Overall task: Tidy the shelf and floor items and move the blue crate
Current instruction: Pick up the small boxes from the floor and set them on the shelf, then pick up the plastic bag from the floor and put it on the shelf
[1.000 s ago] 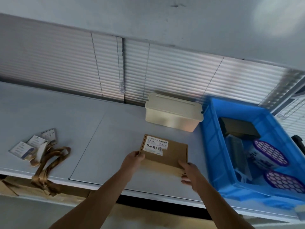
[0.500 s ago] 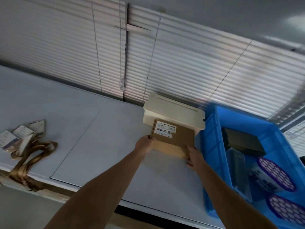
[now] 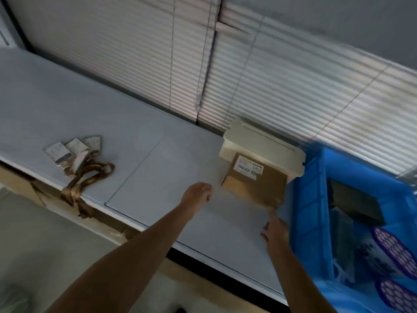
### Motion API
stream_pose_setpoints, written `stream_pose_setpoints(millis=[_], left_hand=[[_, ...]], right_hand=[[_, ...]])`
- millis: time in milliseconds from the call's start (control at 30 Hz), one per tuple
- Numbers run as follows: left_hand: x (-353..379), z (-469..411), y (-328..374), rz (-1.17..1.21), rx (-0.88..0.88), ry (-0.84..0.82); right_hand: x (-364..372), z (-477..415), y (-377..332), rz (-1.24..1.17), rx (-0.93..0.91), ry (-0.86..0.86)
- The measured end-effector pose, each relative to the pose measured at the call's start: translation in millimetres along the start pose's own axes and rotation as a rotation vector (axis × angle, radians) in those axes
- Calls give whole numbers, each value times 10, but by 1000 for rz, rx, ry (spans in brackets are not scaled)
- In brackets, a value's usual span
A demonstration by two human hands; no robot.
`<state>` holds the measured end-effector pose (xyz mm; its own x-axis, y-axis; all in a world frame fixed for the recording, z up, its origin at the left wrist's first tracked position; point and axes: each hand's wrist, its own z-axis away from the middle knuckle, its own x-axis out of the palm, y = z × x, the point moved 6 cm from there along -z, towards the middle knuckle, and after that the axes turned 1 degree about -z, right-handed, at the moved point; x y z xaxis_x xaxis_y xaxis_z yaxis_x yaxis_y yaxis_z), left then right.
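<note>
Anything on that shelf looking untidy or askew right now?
Yes. The brown straps with tags lie tangled at the shelf front edge, one end dangling over. The cardboard box leans tilted against the cream container.

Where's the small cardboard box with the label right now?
The cardboard box lies on the shelf toward the right of the head view, against the front of the cream container, beside the blue crate.
</note>
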<state>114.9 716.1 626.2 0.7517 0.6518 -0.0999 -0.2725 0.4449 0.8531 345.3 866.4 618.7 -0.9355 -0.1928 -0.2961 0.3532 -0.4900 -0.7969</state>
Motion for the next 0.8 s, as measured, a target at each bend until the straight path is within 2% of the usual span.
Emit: stream_pose_setpoints(millis=[67, 133, 200, 300, 400, 467, 633, 800], left_hand=[[-379, 331, -399, 35, -14, 35], [-842, 713, -947, 52, -70, 120], [-1623, 1241, -1830, 104, -200, 258], [-2157, 1786, -2587, 103, -335, 376], [-3088, 2594, -3633, 234, -517, 562], [-3623, 3086, -4209, 310, -634, 685], [-4607, 3550, -5567, 384, -806, 818], [-5296, 2999, -7010, 303, -903, 833]], right_hand=[[190, 398, 304, 32, -49, -59], [473, 806, 597, 221, -130, -197], [1129, 1447, 1116, 478, -178, -461], [1644, 1937, 1460, 735, -281, -687], [2499, 2784, 2200, 976, -355, -952], [3002, 3270, 2737, 1099, -371, -1064], [4164, 3980, 4158, 1360, -308, -1202], [5526, 4181, 5678, 1517, -403, -1283]])
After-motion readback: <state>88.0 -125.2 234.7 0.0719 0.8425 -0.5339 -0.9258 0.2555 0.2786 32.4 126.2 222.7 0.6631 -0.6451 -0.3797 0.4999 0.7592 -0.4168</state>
